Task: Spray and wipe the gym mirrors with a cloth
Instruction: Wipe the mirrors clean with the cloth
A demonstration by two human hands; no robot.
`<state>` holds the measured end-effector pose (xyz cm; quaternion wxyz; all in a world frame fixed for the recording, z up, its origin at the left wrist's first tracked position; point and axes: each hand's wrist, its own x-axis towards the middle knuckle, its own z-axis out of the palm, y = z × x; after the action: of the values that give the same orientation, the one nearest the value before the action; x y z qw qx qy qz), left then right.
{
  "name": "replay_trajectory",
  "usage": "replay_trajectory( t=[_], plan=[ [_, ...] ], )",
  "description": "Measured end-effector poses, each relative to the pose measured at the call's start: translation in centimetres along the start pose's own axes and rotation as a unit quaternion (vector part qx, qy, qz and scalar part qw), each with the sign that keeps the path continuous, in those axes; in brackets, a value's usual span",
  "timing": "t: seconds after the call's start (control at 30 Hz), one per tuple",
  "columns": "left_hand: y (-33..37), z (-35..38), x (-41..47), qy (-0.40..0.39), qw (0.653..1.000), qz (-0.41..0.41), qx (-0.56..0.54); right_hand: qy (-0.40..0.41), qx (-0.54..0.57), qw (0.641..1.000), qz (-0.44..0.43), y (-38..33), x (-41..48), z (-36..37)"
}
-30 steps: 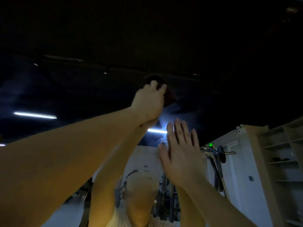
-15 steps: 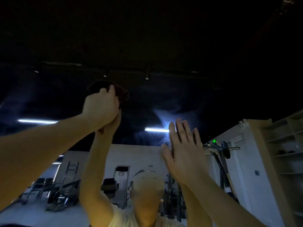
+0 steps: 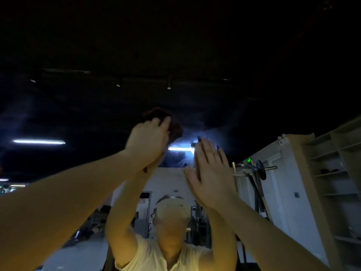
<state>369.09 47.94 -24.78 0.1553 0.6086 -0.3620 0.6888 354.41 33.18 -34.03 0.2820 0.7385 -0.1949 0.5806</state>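
Note:
The gym mirror (image 3: 244,114) fills the view and reflects a dark ceiling, strip lights and my own raised arms. My left hand (image 3: 147,142) is raised high and grips a dark reddish cloth (image 3: 173,128), pressing it against the glass. Just to its right, my right hand (image 3: 210,176) lies flat on the mirror with straight fingers and holds nothing. Hazy smears show on the glass around the cloth. No spray bottle is in view.
A wooden shelving unit (image 3: 332,182) stands at the right, beside the mirror's edge. Reflected in the glass are a barbell rack (image 3: 257,171) and other gym machines behind me. A person in a pale shirt, my reflection (image 3: 172,241), shows low in the middle.
My left hand swept the cloth left across the glass, then back to the right toward my right hand. The right hand stayed flat on the mirror.

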Motion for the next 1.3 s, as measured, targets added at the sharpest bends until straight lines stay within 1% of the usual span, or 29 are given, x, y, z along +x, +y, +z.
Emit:
replay_trajectory(
  t=[0.07, 0.13, 0.17, 0.23, 0.27, 0.33, 0.4, 0.43, 0.53, 0.6, 0.67, 0.73, 0.8, 0.87, 0.97, 1.07, 1.13, 1.17, 1.23, 1.3],
  plan=[
    [-2.5, -0.2, -0.6, 0.024, 0.999, -0.003, 0.028, 0.026, -0.007, 1.0, 0.004, 3.0, -0.6, -1.4],
    [-3.2, 0.2, -0.6, 0.05, 0.998, 0.013, 0.028, 0.057, -0.035, 0.996, 0.052, 7.9, -1.5, -2.6],
    [-2.9, 0.5, -0.3, 0.06, 0.998, 0.016, -0.001, 0.063, -0.045, 0.993, 0.088, 10.6, -2.1, -3.1],
    [-0.8, 1.0, 0.6, 0.057, 0.994, -0.007, -0.088, 0.051, -0.048, 0.987, 0.147, 14.9, -3.3, -3.2],
    [0.7, 1.2, 1.0, 0.049, 0.99, -0.02, -0.129, 0.044, -0.048, 0.985, 0.16, 16.0, -3.8, -2.6],
    [4.1, 1.1, 2.0, 0.061, 0.982, -0.013, -0.179, 0.05, -0.054, 0.984, 0.161, 16.4, -4.8, -0.6],
    [7.7, 0.2, 3.2, 0.098, 0.974, 0.035, -0.199, 0.079, -0.059, 0.982, 0.162, 15.9, -5.3, 1.1],
    [9.5, -0.5, 3.7, 0.105, 0.973, 0.064, -0.196, 0.085, -0.059, 0.981, 0.164, 15.8, -5.4, 1.3],
    [15.3, -1.3, 4.6, 0.074, 0.964, 0.136, -0.215, 0.085, -0.061, 0.981, 0.163, 15.5, -5.3, 0.7],
    [18.8, -1.5, 4.4, 0.073, 0.954, 0.193, -0.219, 0.086, -0.057, 0.981, 0.163, 15.6, -5.3, 0.7],
    [19.9, -1.7, 3.5, 0.039, 0.954, 0.218, -0.203, 0.083, -0.058, 0.981, 0.164, 15.5, -5.3, 0.7],
    [18.3, -1.5, 2.4, 0.018, 0.962, 0.208, -0.178, 0.078, -0.059, 0.981, 0.166, 15.5, -5.3, 0.5],
    [15.4, -0.5, 1.1, 0.028, 0.97, 0.172, -0.171, 0.072, -0.056, 0.98, 0.177, 15.2, -5.3, 0.3],
    [11.3, 0.3, -0.3, 0.028, 0.977, 0.123, -0.171, 0.083, -0.05, 0.976, 0.195, 14.1, -5.1, 0.1],
    [4.6, 1.4, -2.1, 0.062, 0.987, 0.053, -0.139, 0.09, -0.055, 0.973, 0.206, 11.2, -4.9, 0.3],
    [1.9, 1.6, -3.3, 0.04, 0.991, -0.037, -0.124, 0.082, -0.045, 0.975, 0.201, 9.6, -5.2, 0.7],
    [3.8, 1.2, -3.1, 0.059, 0.988, -0.072, -0.125, 0.089, -0.041, 0.974, 0.202, 9.6, -5.3, 0.8],
    [5.5, 1.0, -3.0, 0.072, 0.985, -0.073, -0.139, 0.095, -0.042, 0.974, 0.2, 9.6, -5.3, 0.8],
    [10.1, 0.4, -3.1, 0.076, 0.979, -0.029, -0.187, 0.099, -0.04, 0.974, 0.197, 9.5, -5.3, 0.8],
    [15.8, -0.4, -4.0, 0.074, 0.967, 0.047, -0.238, 0.092, -0.038, 0.975, 0.197, 9.8, -5.3, 1.0]
  ],
)
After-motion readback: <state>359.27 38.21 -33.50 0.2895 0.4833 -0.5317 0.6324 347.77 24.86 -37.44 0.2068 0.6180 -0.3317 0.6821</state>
